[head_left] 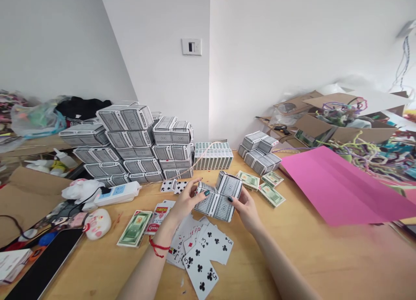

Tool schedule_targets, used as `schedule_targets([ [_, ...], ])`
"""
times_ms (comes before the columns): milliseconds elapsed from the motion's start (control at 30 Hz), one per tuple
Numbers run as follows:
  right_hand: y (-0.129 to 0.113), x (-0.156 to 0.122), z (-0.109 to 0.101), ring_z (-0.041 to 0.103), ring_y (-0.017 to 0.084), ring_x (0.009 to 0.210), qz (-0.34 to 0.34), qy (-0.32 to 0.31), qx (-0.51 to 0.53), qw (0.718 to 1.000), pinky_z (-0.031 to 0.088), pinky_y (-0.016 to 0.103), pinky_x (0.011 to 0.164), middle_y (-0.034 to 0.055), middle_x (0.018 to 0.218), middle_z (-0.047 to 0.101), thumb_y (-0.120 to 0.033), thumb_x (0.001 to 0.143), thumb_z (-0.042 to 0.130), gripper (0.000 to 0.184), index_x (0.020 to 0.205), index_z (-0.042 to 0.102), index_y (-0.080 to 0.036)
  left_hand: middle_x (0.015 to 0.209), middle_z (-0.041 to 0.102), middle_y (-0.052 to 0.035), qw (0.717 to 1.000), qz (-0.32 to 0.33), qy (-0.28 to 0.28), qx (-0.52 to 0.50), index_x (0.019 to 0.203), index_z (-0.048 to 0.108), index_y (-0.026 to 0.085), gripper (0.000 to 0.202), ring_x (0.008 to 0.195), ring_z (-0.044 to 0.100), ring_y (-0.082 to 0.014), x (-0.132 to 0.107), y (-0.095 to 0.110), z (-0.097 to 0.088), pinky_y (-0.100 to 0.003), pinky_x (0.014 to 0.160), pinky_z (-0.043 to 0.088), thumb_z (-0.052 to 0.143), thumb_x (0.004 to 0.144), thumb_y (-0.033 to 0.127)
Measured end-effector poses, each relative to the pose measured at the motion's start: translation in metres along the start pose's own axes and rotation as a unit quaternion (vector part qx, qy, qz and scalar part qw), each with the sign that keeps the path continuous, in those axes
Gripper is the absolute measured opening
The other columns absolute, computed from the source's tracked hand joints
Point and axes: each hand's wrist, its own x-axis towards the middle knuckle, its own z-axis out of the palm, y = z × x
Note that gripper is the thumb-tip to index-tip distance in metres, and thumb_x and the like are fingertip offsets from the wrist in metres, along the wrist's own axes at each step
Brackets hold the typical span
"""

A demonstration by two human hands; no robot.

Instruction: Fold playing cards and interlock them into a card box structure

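Between my two hands is a block built of folded playing cards, grey-patterned backs outward, with one raised box at its upper right. My left hand grips its left side, thumb on the front. At the right side my right hand holds it, thumb pressed on the face. Loose playing cards, clubs among them, lie fanned below on the wooden table. Left of these are a red joker card and a green banknote-patterned pack. Two small face-up card pieces lie behind my left hand.
Stacked card blocks stand at the back left, beside a row of green packs. A smaller card block and several green packs sit behind right. Pink paper, a power strip and a phone-like black slab flank the workspace.
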Motion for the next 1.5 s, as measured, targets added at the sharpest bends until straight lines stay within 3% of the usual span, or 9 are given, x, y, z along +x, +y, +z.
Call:
schedule_targets([
  [133,0.005,0.001,-0.002,0.052,0.028,0.107,0.031,0.017,0.028,0.999,0.046,0.039,0.085,0.0062,0.119,0.057,-0.036,0.066,0.070,0.055,0.117,0.053,-0.024,0.113,0.056,-0.0081,0.997,-0.003,-0.021,0.074,0.106,0.058,0.020,0.045,0.099,0.054,-0.0236,-0.001,0.002,-0.005,-0.030,0.077,0.044,0.064,0.066,0.040],
  [400,0.008,0.001,-0.002,0.061,0.022,0.090,0.111,0.013,0.102,0.989,0.052,0.036,0.069,0.0023,0.117,0.058,-0.042,0.070,0.064,0.056,0.122,0.048,-0.031,0.093,0.062,-0.0075,0.995,-0.023,0.095,-0.013,0.097,0.059,0.015,0.037,0.085,0.059,-0.0211,0.006,-0.007,0.004,-0.028,0.067,0.046,0.060,0.070,0.040],
  [500,0.008,0.001,-0.003,0.062,0.021,0.082,0.112,0.009,0.096,0.989,0.052,0.035,0.066,0.0033,0.110,0.062,-0.038,0.069,0.066,0.051,0.117,0.053,-0.028,0.099,0.063,-0.0096,0.999,-0.009,0.033,0.001,0.097,0.060,0.015,0.035,0.095,0.057,-0.0235,0.006,-0.008,0.001,-0.030,0.075,0.046,0.061,0.070,0.036],
  [633,0.007,-0.001,-0.003,0.061,0.020,0.082,0.118,-0.026,0.073,0.990,0.051,0.036,0.070,0.0039,0.107,0.064,-0.036,0.071,0.065,0.046,0.115,0.056,-0.026,0.111,0.060,-0.0107,0.999,0.017,-0.048,0.015,0.116,0.050,0.018,0.052,0.105,0.054,-0.0248,0.003,-0.004,-0.002,-0.034,0.083,0.046,0.064,0.069,0.035],
  [967,0.000,-0.005,0.001,0.042,0.026,0.119,0.080,-0.211,0.035,0.973,0.036,0.043,0.096,0.0051,0.133,0.044,-0.024,0.062,0.074,0.080,0.131,0.035,-0.030,0.107,0.064,-0.0070,0.993,0.060,-0.042,0.095,0.105,0.057,0.018,0.039,0.096,0.060,-0.0237,0.000,-0.002,0.000,-0.035,0.082,0.048,0.058,0.074,0.042],
  [1133,0.000,-0.004,0.000,0.044,0.026,0.117,0.073,-0.149,0.019,0.986,0.041,0.040,0.091,0.0053,0.130,0.048,-0.031,0.066,0.070,0.063,0.124,0.046,-0.027,0.110,0.063,-0.0068,0.992,0.053,-0.017,0.116,0.107,0.055,0.018,0.042,0.097,0.059,-0.0243,-0.001,-0.004,0.009,-0.034,0.083,0.047,0.054,0.075,0.045],
  [1233,0.008,0.001,-0.007,0.056,0.024,0.099,0.049,-0.034,0.014,0.998,0.048,0.035,0.078,0.0056,0.117,0.058,-0.038,0.068,0.067,0.044,0.108,0.056,-0.026,0.118,0.058,-0.0060,0.993,0.072,-0.031,0.089,0.120,0.046,0.020,0.047,0.106,0.054,-0.0214,-0.001,-0.005,0.016,-0.032,0.089,0.043,0.050,0.079,0.043],
  [1300,0.014,0.007,-0.014,0.060,0.022,0.088,0.038,0.040,0.005,0.998,0.048,0.033,0.074,0.0044,0.104,0.064,-0.043,0.071,0.061,0.032,0.098,0.060,-0.025,0.121,0.056,-0.0047,0.992,0.058,-0.079,0.077,0.125,0.043,0.021,0.048,0.107,0.053,-0.0196,-0.002,-0.005,0.018,-0.031,0.092,0.041,0.045,0.082,0.042],
  [1500,0.021,0.014,-0.025,0.049,0.026,0.110,0.029,0.110,-0.133,0.985,0.033,0.040,0.097,0.0062,0.114,0.060,-0.051,0.074,0.052,0.042,0.101,0.061,-0.021,0.104,0.066,-0.0062,0.983,-0.024,-0.166,0.074,0.097,0.066,0.015,0.043,0.099,0.058,-0.0217,-0.002,-0.011,0.012,-0.034,0.091,0.042,0.038,0.084,0.045],
])
